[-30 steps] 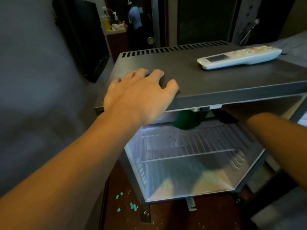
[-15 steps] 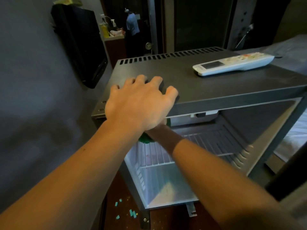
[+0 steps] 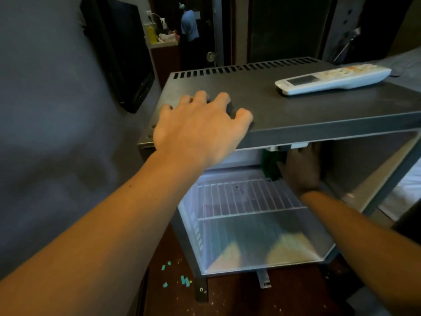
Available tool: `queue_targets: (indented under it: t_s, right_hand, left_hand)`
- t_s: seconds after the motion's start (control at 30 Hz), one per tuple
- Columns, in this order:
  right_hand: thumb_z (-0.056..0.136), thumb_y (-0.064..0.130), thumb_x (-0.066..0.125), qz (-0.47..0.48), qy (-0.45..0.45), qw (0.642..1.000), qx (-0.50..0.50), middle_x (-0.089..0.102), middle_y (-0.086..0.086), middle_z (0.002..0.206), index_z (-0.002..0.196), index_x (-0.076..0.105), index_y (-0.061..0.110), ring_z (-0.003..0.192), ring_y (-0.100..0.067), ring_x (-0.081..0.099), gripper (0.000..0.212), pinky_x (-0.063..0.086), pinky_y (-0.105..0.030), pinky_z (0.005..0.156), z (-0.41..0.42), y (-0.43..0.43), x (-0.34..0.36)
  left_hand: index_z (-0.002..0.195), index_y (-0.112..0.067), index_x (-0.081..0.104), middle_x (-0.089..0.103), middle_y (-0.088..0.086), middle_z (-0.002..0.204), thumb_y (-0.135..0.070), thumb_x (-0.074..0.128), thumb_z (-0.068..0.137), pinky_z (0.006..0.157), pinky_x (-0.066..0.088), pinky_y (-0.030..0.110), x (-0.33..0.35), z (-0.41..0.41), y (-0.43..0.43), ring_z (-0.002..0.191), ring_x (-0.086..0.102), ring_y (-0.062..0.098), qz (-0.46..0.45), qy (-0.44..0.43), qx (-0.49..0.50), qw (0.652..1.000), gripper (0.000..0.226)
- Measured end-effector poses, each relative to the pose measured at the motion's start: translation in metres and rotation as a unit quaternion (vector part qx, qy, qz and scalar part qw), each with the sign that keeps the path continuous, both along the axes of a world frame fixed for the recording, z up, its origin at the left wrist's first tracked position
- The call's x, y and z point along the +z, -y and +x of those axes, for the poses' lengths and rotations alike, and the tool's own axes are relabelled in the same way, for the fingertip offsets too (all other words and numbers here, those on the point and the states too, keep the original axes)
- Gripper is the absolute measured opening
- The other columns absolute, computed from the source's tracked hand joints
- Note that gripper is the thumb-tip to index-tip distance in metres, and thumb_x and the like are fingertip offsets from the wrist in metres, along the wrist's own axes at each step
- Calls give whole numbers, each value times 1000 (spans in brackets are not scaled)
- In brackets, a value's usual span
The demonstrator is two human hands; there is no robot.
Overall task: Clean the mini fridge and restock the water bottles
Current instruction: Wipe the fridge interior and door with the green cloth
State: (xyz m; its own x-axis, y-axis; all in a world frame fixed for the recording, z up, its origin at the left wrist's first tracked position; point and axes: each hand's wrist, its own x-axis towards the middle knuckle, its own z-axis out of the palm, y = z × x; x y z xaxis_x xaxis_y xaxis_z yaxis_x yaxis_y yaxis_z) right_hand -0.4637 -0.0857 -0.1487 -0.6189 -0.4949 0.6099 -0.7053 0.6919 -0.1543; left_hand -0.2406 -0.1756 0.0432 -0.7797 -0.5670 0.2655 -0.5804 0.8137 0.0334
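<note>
The grey mini fridge [image 3: 307,119] stands open in front of me, its white inside lit. A white wire shelf [image 3: 246,197] crosses the middle and nothing stands on it. My left hand [image 3: 200,131] lies flat on the front left corner of the fridge top, fingers spread, over a small dark object that is mostly hidden. My right hand [image 3: 300,169] reaches inside the upper right of the compartment and presses a green cloth [image 3: 270,165] against the back wall just under the top. No water bottles are in view.
A white remote control [image 3: 332,79] lies on the fridge top at the right. Small teal bits [image 3: 182,278] are scattered on the dark wooden floor by the fridge's front left foot. A dark screen [image 3: 123,53] hangs on the grey wall to the left. A person stands far back in a doorway.
My right hand with the green cloth has swept from the left side of the compartment, under my left hand, to the upper right. My left hand has stayed on the fridge top.
</note>
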Motion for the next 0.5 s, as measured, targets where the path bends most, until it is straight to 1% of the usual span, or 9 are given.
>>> queue_targets:
  t_s: [0.03, 0.07, 0.1, 0.2, 0.27, 0.33, 0.4, 0.47, 0.5]
  right_hand:
    - [65, 15, 82, -26, 18, 1000, 0, 46, -38, 127, 133, 37, 5, 105, -58, 51, 83, 50, -55, 80, 5, 3, -7]
    - [63, 13, 83, -38, 53, 998, 8, 44, -39, 127, 136, 30, 10, 97, -58, 52, 91, 51, -53, 70, 12, 8, -15]
    - [65, 14, 82, -48, 83, 995, 2, 43, -38, 127, 138, 27, 13, 94, -57, 53, 91, 50, -49, 65, 23, 15, -25]
    - [71, 18, 77, -134, 146, 979, -56, 47, -33, 127, 135, 43, 2, 98, -51, 54, 75, 49, -46, 70, 44, 31, -20]
    - [70, 19, 76, -183, 139, 973, -33, 54, -30, 120, 124, 54, 2, 94, -47, 58, 61, 50, -43, 69, 57, 43, -9]
    - [63, 19, 80, -139, 85, 985, 52, 62, -24, 103, 109, 60, 12, 80, -40, 62, 51, 50, -36, 59, 89, 65, -7]
    - [57, 16, 79, -72, 70, 984, 149, 64, -17, 83, 92, 61, 16, 70, -36, 62, 39, 49, -34, 56, 125, 97, -5]
    - [61, 11, 72, -65, 86, 977, 186, 62, -17, 78, 88, 60, 13, 70, -38, 60, 30, 50, -38, 60, 149, 117, 1]
    - [61, 9, 71, -64, 74, 976, 197, 62, -18, 79, 90, 59, 12, 70, -39, 60, 31, 51, -39, 61, 148, 118, 5]
  left_hand:
    - [137, -35, 39, 43, 4, 142, -58, 17, 91, 95, 31, 51, -1, 0, 0, 127, 39, 31, -4, 2, 2, 1000, 57]
    - [137, -34, 39, 44, 5, 141, -58, 17, 91, 95, 31, 52, -1, 0, 0, 126, 40, 31, -7, 1, 6, 1000, 56]
    - [137, -34, 39, 44, 5, 140, -57, 18, 91, 95, 32, 52, -1, 0, -1, 126, 40, 32, -8, 0, 7, 1000, 56]
    - [136, -32, 41, 46, 6, 137, -56, 18, 91, 91, 32, 51, -1, -2, -2, 124, 41, 33, -15, -2, 11, 1000, 56]
    - [133, -32, 43, 48, 6, 134, -56, 18, 91, 86, 32, 50, -2, -4, -2, 121, 43, 33, -22, -6, 11, 1000, 55]
    - [129, -32, 45, 50, 6, 129, -55, 18, 91, 81, 30, 47, -2, -5, -2, 118, 44, 32, -29, -8, 7, 1000, 53]
    - [129, -33, 45, 50, 5, 128, -55, 17, 91, 79, 28, 45, -4, -2, -2, 118, 44, 31, -34, -9, 4, 999, 52]
    - [134, -35, 41, 48, 3, 133, -58, 15, 91, 79, 27, 45, -2, 1, 0, 121, 43, 29, -35, -7, 1, 999, 55]
    - [136, -36, 39, 47, 2, 135, -60, 14, 91, 80, 26, 44, -1, 2, 1, 122, 42, 29, -34, -5, 0, 999, 56]
